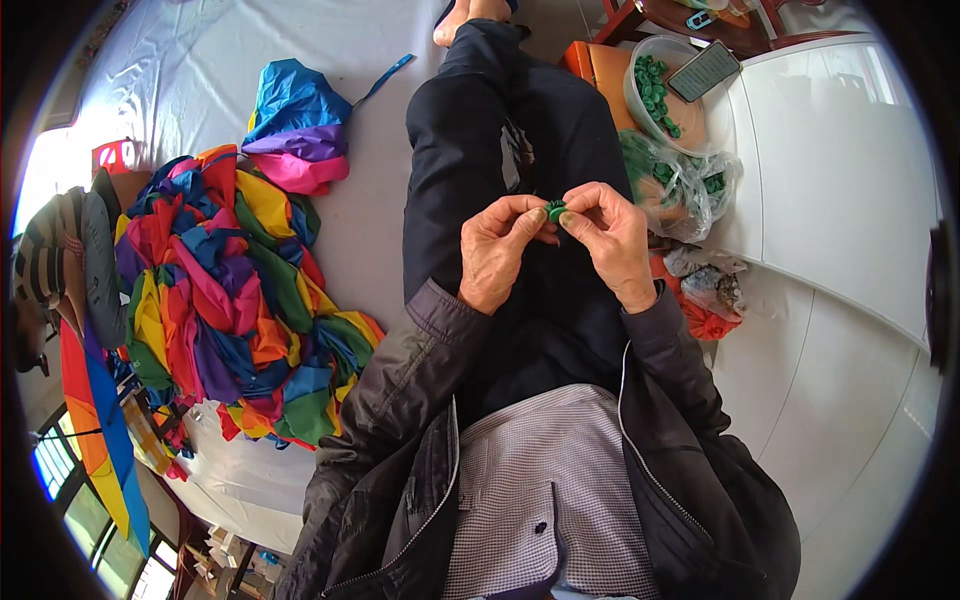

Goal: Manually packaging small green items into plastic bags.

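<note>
A small round green plastic piece [556, 211] with a ridged edge is pinched between my two hands, above my lap. My left hand [492, 252] grips it from the left with thumb and forefinger. From the other side, the thumb and fingers of my right hand [615, 248] press on it. The fingertips cover part of the piece, so I cannot tell whether it is one part or two. Similar green pieces [652, 92] lie in a clear round tub [632, 100] at the far right. More of them show through a clear plastic bag [700, 215] beside the tub.
A phone [703, 72] leans on the tub's rim, next to a white cabinet [840, 140]. An orange box [590, 75] stands by the tub. On the left lies a heap of rainbow-coloured fabric [220, 300], with a folded bundle [298, 125] beyond it. Red and clear bags [708, 300] lie at right.
</note>
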The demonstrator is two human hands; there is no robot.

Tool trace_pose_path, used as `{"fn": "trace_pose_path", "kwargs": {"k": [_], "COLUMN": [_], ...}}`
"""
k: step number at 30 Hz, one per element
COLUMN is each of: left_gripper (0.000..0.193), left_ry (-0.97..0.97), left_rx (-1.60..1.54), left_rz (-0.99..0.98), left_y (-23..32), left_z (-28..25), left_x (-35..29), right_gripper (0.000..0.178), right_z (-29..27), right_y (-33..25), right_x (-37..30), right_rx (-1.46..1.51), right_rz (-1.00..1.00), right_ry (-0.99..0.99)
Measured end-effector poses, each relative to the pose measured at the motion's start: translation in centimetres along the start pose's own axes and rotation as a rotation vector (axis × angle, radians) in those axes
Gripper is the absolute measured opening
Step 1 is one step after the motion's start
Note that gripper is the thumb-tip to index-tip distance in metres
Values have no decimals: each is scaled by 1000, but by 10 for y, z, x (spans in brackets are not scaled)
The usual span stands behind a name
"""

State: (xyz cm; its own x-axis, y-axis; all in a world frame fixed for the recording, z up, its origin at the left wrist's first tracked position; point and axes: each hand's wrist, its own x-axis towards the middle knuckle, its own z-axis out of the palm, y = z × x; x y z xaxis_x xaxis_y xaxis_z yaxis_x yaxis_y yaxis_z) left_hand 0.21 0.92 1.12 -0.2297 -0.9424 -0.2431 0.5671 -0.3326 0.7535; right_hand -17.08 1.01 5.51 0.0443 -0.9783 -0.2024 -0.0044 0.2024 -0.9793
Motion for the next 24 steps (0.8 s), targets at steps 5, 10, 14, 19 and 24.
{"fn": "trace_pose_path", "kwargs": {"k": [5, 10, 14, 19, 24], "left_gripper": [16, 16, 16, 15, 16], "left_ry": [33, 39, 57, 63, 28], "left_rx": [45, 58, 82, 135, 121], "left_rz": [14, 44, 56, 67, 9], "left_y": [-1, -4, -4, -3, -2], "left_z": [5, 2, 4, 6, 3], "left_x": [-2, -1, -2, -1, 0], "right_gripper": [7, 7, 6, 5, 3], "right_z": [9, 15, 16, 16, 14], "right_y": [3, 1, 0, 0, -2], "right_x": [0, -2, -4, -4, -5], "right_rx": [0, -117, -167, -205, -47], "right_rz": [-58, -118, -140, -168, -69], "right_ry": [69, 124, 124, 121, 96]}}
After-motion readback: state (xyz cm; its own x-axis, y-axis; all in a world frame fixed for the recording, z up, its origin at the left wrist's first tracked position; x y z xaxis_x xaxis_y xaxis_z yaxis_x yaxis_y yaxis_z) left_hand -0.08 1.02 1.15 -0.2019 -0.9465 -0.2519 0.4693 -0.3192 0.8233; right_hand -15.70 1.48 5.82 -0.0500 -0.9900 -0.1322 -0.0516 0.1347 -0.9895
